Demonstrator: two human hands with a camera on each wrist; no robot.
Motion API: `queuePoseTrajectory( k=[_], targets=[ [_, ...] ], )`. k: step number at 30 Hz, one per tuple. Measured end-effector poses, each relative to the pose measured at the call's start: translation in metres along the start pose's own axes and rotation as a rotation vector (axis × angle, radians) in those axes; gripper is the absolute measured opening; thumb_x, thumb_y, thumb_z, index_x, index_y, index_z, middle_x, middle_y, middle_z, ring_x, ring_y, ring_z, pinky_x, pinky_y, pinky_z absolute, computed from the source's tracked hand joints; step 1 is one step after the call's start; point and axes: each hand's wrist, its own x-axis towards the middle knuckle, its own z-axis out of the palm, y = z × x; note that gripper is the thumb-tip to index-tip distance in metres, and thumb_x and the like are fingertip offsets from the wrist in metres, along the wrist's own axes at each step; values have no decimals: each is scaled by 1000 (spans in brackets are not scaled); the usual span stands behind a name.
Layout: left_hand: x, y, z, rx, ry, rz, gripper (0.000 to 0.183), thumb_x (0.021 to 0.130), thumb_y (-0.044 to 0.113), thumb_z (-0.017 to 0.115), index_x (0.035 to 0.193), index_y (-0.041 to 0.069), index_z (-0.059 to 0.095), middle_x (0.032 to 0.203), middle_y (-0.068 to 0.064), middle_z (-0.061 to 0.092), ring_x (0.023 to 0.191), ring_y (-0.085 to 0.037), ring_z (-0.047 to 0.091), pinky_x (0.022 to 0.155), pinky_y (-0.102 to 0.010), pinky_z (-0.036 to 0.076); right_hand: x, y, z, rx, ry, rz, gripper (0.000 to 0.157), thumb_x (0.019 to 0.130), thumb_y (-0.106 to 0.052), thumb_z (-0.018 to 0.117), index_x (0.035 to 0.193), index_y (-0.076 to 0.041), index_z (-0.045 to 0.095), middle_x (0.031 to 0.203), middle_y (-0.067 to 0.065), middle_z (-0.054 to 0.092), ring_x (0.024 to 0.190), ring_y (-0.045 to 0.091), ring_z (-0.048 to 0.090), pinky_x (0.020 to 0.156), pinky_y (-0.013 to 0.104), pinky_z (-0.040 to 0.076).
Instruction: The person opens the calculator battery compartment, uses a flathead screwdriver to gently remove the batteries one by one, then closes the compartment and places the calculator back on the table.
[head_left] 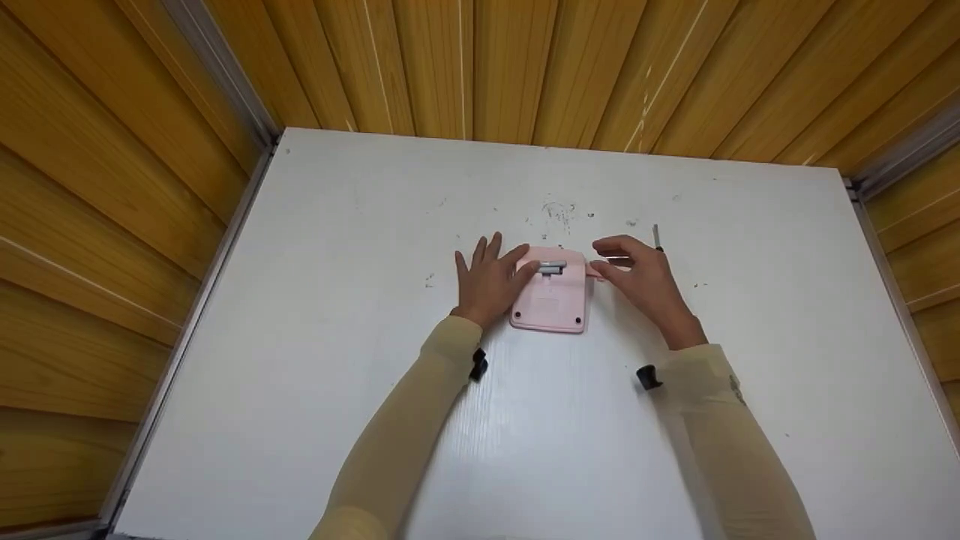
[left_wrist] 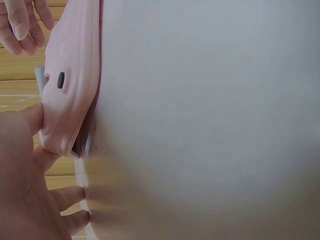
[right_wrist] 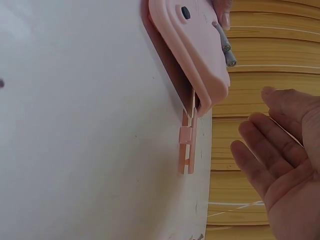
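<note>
A pink calculator (head_left: 549,306) lies back side up on the white table, two dark rubber feet showing at its near corners. Two grey batteries (head_left: 553,268) sit side by side near the far end of its back, standing proud of the surface. My left hand (head_left: 487,283) holds the calculator's left edge between thumb and forefinger, the other fingers spread on the table. Beside the right edge hovers my right hand (head_left: 643,281), fingers loosely bent and apart, nothing between them. Below it, a small pink battery cover (right_wrist: 185,135) lies against the calculator's far right edge.
A thin screwdriver-like tool (head_left: 656,235) lies just beyond my right hand, its near part hidden. Dark scuffs (head_left: 559,212) mark the white table (head_left: 315,300) past the calculator. Wood-panelled walls (head_left: 502,67) stand at the back and both sides.
</note>
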Motion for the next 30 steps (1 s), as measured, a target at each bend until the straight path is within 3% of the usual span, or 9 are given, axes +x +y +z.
queuePoseTrajectory(
  k=[23, 30],
  targets=[
    [1, 0, -1, 30, -19, -25, 62, 108, 67, 39, 158, 34, 54, 173, -12, 28, 161, -36, 16, 124, -69, 2, 5, -10, 11, -18, -78, 113, 42, 100, -25, 78, 139, -12, 67, 138, 9, 67, 127, 31, 64, 107, 46, 52],
    [2, -1, 1, 40, -22, -27, 63, 107, 69, 39, 159, 35, 53, 173, -11, 29, 162, -35, 16, 124, -69, 2, 8, -11, 16, -31, -102, 25, 34, 101, -21, 77, 132, -7, 71, 128, 10, 72, 119, 31, 68, 105, 46, 54]
  ],
)
